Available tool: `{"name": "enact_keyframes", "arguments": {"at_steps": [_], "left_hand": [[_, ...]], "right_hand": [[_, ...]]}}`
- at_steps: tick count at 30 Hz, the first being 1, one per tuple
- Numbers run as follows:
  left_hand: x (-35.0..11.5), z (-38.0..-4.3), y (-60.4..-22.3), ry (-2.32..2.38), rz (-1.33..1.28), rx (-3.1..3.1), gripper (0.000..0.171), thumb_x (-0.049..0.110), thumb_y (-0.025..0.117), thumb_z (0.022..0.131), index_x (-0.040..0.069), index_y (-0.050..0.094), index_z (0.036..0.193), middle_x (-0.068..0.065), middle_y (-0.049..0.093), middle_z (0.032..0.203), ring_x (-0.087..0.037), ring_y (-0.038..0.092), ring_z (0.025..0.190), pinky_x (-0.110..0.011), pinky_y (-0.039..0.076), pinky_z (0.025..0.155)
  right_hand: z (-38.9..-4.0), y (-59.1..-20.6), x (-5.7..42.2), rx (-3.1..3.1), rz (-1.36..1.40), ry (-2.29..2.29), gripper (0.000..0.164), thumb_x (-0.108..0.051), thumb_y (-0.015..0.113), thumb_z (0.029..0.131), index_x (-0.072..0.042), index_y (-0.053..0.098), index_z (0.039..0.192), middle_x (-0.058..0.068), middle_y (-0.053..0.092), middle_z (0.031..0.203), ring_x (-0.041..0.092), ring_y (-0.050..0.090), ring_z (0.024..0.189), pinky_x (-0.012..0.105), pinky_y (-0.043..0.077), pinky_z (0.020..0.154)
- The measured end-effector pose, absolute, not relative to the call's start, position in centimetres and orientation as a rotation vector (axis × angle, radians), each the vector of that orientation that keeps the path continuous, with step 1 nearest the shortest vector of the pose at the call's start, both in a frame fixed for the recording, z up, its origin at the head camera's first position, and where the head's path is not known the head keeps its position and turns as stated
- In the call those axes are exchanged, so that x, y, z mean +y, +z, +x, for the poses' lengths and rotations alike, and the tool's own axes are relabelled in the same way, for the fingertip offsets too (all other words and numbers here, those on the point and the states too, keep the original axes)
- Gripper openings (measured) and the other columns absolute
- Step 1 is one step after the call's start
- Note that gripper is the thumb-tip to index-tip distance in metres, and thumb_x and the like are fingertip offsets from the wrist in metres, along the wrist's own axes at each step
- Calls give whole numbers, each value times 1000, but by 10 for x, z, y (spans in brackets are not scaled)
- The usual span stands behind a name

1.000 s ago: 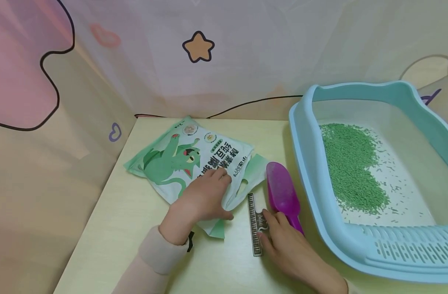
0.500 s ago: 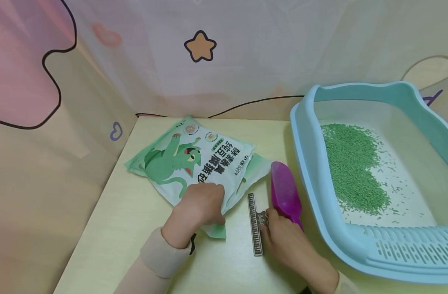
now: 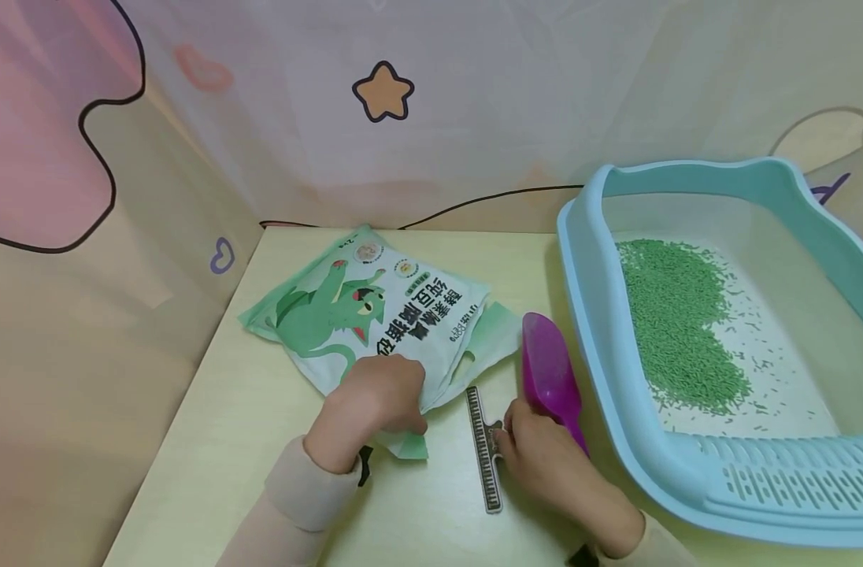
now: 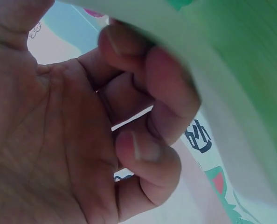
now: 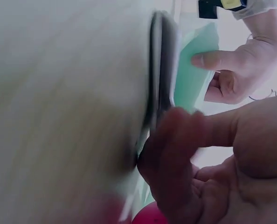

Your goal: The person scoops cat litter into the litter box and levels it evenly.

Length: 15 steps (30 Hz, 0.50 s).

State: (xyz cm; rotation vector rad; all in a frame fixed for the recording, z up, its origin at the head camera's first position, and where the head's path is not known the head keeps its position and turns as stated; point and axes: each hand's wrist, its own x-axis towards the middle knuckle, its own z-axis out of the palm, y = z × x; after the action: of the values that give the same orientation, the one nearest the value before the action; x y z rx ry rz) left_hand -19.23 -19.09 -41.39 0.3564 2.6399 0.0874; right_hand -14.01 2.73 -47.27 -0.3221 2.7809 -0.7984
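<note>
My right hand (image 3: 555, 465) pinches the short handle of a T-shaped metal pet comb (image 3: 483, 453), between thumb and fingertips. Seen from the right wrist, the comb (image 5: 165, 70) appears edge-on along the tabletop. My left hand (image 3: 375, 398) rests at the near edge of a green and white cat litter bag (image 3: 325, 315) with a cat printed on it. Its fingers (image 4: 169, 93) are curled beside the bag, and nothing shows between them and the palm. Just beyond my right hand lies a purple scoop (image 3: 548, 362), its handle partly covered.
At the right stands a large light-blue litter box (image 3: 590, 346) with green pellets (image 3: 672, 331) spread over its floor. A pale table (image 3: 212, 441) lies under everything. Printed cloth (image 3: 474, 102) hangs behind and at the left.
The comb has shifted slightly toward me and left, and tilted, with my right fingers on its handle. My left hand has drawn back on the bag and its fingers have curled.
</note>
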Motion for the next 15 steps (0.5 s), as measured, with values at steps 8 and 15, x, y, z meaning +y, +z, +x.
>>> {"name": "enact_keyframes", "arguments": {"at_steps": [8,15], "left_hand": [[-194,-193,-412,138,379,2642,28,30,80,82,13,60,72,-1,57,71,-19,53,65,-35,47,60],[-199,-196,-414,193,442,2675,33,27,71,89,14,54,63,-1,53,65,-18,51,62,-33,41,54]], "right_hand": [[-132,-467,32,2661,-327,-918,17,-19,64,102,-17,53,89,-1,50,80,13,47,71,27,39,61],[-133,-467,39,2501,-326,-1102,21,-23,72,96,-12,57,107,-3,60,74,10,57,60,26,46,56]]}}
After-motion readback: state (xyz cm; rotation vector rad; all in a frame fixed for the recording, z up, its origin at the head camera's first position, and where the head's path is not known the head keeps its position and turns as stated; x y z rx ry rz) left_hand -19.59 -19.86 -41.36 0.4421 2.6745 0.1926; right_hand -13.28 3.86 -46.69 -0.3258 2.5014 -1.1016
